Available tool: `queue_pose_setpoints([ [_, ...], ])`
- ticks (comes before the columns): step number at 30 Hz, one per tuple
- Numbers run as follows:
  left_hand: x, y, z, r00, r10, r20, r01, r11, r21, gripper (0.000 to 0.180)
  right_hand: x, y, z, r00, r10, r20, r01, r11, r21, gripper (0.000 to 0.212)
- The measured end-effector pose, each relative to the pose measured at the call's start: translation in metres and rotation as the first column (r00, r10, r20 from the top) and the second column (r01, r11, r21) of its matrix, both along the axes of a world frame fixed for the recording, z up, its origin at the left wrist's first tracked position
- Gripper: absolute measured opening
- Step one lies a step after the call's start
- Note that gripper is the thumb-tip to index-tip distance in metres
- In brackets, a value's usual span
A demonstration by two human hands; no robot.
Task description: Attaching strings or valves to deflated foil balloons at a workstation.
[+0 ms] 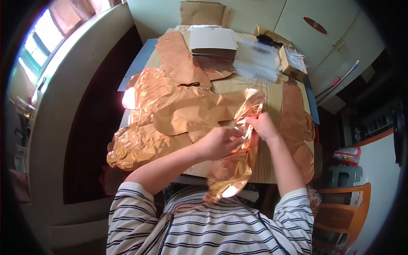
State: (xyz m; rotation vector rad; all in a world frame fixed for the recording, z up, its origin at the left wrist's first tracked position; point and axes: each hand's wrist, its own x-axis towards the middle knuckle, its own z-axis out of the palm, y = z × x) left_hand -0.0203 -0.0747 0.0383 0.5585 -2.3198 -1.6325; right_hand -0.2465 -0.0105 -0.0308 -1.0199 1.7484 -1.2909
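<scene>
A shiny rose-gold foil balloon (231, 170), flat and uninflated, hangs over the table's near edge toward my lap. My right hand (264, 127) pinches its folded upper edge between thumb and fingers. Just to the left, my left hand (220, 142) has its fingers curled in on the same foil; its fingertips are partly hidden. Behind my hands lies a flat, matte copper-coloured foil shape (189, 114) with a rounded end. Crumpled shiny foil (136, 146) spreads out beneath and to its left.
The wooden table (265, 168) carries more flat copper foil shapes (293, 110) along its right side. At the back are a white-topped box (213, 39), clear plastic bags (257, 61) and a small cardboard box (292, 61). A wooden chair (340, 212) stands at the right.
</scene>
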Motion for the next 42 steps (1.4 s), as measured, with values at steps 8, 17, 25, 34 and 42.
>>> queue_pose_setpoints([
  [8,0.074,-0.088,-0.066,0.987,0.152,0.043,-0.063,0.628,-0.776,0.055,-0.043,0.005,0.000,0.628,-0.232,-0.743,0.271,0.960,-0.070,0.069],
  [17,0.102,-0.071,-0.074,0.943,0.324,0.079,-0.124,0.560,-0.819,0.060,-0.026,0.030,-0.035,0.356,-0.154,-0.922,-0.014,0.985,-0.170,0.048],
  [25,0.116,-0.072,-0.051,0.975,0.217,0.044,-0.100,0.610,-0.786,0.042,-0.038,0.022,-0.020,0.414,-0.289,-0.863,0.034,0.953,-0.302,0.026],
  [34,0.022,-0.069,-0.022,0.987,-0.036,-0.157,-0.075,0.756,-0.651,0.027,-0.186,0.040,-0.011,0.471,-0.453,-0.757,0.677,0.736,-0.019,0.052],
  [42,-0.109,-0.067,-0.038,0.935,-0.308,-0.174,0.146,0.784,-0.603,0.024,-0.199,0.029,-0.027,0.535,-0.379,-0.755,0.702,0.696,0.148,0.032],
])
